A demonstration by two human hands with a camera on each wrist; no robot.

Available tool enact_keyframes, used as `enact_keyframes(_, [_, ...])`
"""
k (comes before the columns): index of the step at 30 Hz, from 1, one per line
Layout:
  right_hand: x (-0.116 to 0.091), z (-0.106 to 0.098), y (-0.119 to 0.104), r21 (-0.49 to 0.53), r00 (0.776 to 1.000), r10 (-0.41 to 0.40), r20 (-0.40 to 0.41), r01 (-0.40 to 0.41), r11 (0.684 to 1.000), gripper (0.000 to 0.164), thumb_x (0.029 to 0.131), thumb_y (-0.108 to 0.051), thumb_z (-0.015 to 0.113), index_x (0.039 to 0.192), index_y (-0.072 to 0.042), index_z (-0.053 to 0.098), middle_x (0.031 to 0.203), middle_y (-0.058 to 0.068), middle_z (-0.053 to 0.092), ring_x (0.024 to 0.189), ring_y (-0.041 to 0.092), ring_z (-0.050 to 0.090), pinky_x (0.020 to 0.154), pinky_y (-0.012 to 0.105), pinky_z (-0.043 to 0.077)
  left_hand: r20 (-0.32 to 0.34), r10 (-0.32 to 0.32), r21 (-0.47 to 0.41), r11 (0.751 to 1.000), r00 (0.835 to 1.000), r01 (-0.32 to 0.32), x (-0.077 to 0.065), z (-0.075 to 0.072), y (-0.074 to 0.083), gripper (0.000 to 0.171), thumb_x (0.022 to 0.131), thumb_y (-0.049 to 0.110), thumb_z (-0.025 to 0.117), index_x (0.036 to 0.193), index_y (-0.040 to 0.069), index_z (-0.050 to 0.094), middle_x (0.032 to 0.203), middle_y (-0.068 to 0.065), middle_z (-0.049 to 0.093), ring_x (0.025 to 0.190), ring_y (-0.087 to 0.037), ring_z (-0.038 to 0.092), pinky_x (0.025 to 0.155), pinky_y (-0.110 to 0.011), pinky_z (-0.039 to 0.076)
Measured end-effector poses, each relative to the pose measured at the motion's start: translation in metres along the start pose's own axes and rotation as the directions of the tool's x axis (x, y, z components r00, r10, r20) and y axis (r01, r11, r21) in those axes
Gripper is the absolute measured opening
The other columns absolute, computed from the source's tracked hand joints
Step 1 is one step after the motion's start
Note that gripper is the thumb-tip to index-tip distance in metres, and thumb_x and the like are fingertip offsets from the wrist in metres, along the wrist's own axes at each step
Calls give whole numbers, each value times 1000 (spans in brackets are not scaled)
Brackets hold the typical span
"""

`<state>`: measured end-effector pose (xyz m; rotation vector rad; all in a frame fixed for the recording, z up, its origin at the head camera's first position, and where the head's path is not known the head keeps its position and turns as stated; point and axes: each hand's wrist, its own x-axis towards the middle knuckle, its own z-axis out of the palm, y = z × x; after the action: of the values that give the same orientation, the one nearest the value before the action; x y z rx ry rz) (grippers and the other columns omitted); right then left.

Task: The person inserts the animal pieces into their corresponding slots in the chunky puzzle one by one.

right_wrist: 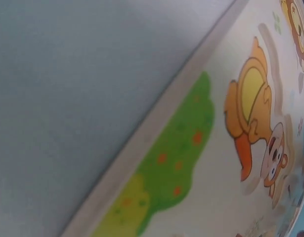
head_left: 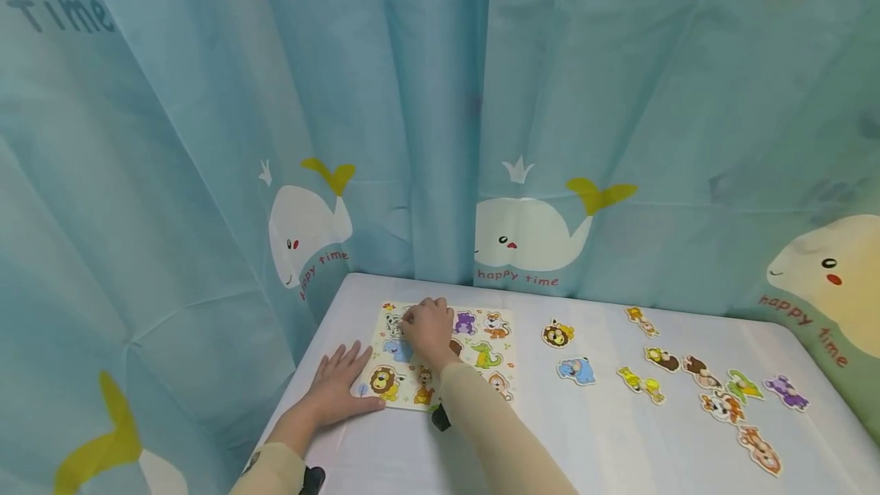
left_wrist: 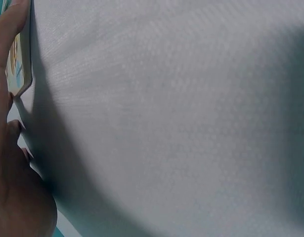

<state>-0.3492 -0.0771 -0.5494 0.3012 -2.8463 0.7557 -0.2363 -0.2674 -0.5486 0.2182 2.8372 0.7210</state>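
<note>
A pale wooden puzzle board (head_left: 374, 354) with animal pictures lies on the left part of the table. My right hand (head_left: 429, 332) is over its upper left area, fingers bent, thumb and fingertips pinching a small black-and-white spotted animal puzzle piece (head_left: 394, 325) that they partly hide. My left hand (head_left: 338, 386) rests spread beside the board's left edge, its thumb at the near left corner. In the left wrist view that thumb (left_wrist: 8, 29) lies along the board's edge (left_wrist: 26, 59). The right wrist view shows the board's kangaroo picture (right_wrist: 253, 103) in a shallow recess.
Right of the board lie a lion piece (head_left: 558, 334) and a blue animal piece (head_left: 576, 371). Farther right are several more pieces, among them a yellow one (head_left: 641, 386), a purple one (head_left: 787, 393) and a green one (head_left: 744, 386). A blue curtain (head_left: 426, 136) hangs behind the white table (head_left: 591, 441).
</note>
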Motion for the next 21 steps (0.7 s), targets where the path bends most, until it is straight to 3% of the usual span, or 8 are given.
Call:
enact_keyframes(8, [3, 5, -3, -7, 1000, 21, 7, -21, 1000, 16, 91, -36, 78, 88, -21, 80, 93, -3, 63, 98, 22, 49, 86, 44, 42, -25, 9, -2, 1000, 1000, -9, 6, 9, -9, 112, 74, 73, 76, 160, 11, 37, 167, -17, 24, 154, -45, 11, 122, -64, 1])
enact_keyframes(21, [7, 16, 0, -8, 999, 14, -41, -15, 1000, 17, 92, -39, 77, 87, -23, 80, 93, -3, 60, 98, 21, 47, 83, 42, 40, -2, -6, -10, 1000, 1000, 6, 0, 1, -1, 109, 77, 65, 79, 160, 10, 37, 167, -18, 23, 154, -46, 10, 122, -64, 2])
